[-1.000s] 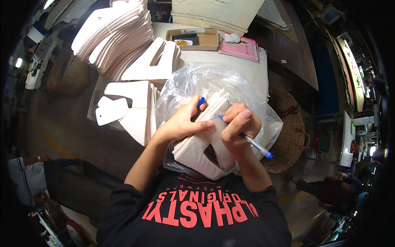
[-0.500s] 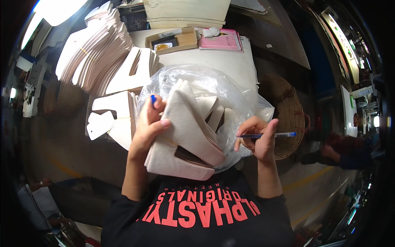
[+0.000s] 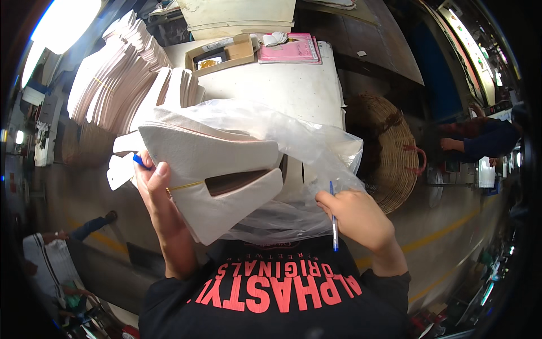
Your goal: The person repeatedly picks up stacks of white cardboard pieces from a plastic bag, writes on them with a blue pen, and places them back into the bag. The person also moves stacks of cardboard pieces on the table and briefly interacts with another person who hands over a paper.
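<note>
My left hand [image 3: 161, 206] grips a bundle of white, thick, felt-like cut pieces [image 3: 212, 152], bound by a thin yellow band and with a long slot through them. A blue pen cap [image 3: 142, 162] pokes out between that hand's fingers. A clear plastic bag [image 3: 324, 150] lies behind and around the bundle, with more white pieces partly visible inside. My right hand [image 3: 364, 217] is closed around a blue-and-clear pen [image 3: 334, 226], held against the bag's right side. Whether those fingers also pinch the plastic, I cannot tell.
Tall stacks of similar white pieces [image 3: 107, 79] stand on the left of the white table [image 3: 305, 85]. Farther back are an open cardboard box [image 3: 237, 52] and a pink pad [image 3: 291, 52]. A wicker basket [image 3: 403, 135] stands at the right. Other people are at both sides.
The bundle has moved left and turned, its slot now facing right. My right hand has turned over and closed beside the bag, swinging the pen from level to upright.
</note>
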A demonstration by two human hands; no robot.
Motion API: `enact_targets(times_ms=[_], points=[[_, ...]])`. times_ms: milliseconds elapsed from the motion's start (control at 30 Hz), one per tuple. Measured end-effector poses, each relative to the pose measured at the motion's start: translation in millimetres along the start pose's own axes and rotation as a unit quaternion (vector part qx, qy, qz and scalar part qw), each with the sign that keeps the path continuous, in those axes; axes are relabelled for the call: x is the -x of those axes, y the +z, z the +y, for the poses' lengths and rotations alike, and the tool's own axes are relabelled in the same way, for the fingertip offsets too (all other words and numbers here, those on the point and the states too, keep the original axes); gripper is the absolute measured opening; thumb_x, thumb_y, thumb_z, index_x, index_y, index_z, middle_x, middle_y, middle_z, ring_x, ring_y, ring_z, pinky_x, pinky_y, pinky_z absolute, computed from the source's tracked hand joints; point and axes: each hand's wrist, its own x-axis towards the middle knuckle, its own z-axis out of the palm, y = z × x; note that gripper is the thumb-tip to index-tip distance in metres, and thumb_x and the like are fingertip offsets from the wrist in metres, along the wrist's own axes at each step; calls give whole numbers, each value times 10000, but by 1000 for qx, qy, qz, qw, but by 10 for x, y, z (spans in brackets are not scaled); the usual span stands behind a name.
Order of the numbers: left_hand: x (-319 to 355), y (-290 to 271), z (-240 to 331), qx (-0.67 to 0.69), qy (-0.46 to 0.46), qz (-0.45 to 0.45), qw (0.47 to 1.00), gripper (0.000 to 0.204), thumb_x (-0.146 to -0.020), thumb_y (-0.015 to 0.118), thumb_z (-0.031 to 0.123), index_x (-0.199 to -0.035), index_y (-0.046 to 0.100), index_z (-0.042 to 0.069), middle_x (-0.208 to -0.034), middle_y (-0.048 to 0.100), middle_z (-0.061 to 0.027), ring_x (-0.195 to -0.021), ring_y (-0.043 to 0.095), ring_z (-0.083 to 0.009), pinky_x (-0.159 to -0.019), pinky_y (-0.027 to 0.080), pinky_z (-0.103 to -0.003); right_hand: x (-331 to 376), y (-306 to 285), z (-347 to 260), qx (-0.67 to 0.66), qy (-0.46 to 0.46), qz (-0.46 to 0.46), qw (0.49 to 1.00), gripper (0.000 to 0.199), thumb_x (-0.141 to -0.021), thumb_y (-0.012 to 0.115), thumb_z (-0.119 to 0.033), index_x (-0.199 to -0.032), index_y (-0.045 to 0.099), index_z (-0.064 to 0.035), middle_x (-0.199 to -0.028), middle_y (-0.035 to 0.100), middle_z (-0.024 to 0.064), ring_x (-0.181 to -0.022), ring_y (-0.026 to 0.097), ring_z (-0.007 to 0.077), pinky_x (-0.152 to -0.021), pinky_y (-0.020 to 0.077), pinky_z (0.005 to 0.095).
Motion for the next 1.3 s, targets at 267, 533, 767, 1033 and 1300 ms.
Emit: enact_targets(times_ms=[267, 533, 767, 1033, 1300], points=[[787, 464, -381, 125, 49, 108, 985, 775, -943, 643, 462, -1508, 346, 22, -1324, 549, -144, -1265, 553, -246, -1035, 488, -416, -120, -140, -118, -411, -11, 2, 911, 556, -1044, 679, -371, -1309, 390, 22, -1054, 680, 234, -1036, 704, 343, -940, 517, 433], [1196, 613, -1071, 363, 61, -61, 928, 792, -949, 763, 221, -1570, 291, 84, -1444, 508, -222, -1343, 518, -335, -1122, 442, -504, -145, 494, 35, -661, -59, 120, 739, 1137, -980, 697, -567, -1628, -65, -26, -1606, 224, 203, -1497, 268, 296, -1225, 267, 463], [566, 537, -687, 89, 221, -20, 971, 302, -876, 542, 230, -1111, 393, 110, -1268, 512, -241, -1290, 512, -351, -1146, 365, -545, -375, 737, 574, -588, 15, 161, 793, 1007, -939, 750, -252, -1586, 59, 91, -1512, 375, 226, -1400, 412, 299, -1199, 318, 407], [349, 339, -369, -169, 145, -109, 969, 242, -965, 517, -95, -1107, 404, 64, -1214, 602, -187, -1169, 601, -245, -1068, 446, -434, -542, 661, 496, -352, -19, 109, 930, 696, -958, 787, -331, -1271, 348, 110, -1155, 614, 306, -1053, 671, 402, -927, 523, 465], [350, 390, -313, -326, 148, -114, 927, 147, -964, 557, -85, -1056, 489, 6, -1093, 669, -151, -956, 653, -218, -889, 510, -351, -704, 623, 273, -273, 71, 35, 959, 643, -992, 745, -378, -1207, 341, 73, -1036, 627, 379, -968, 641, 560, -849, 504, 564]])
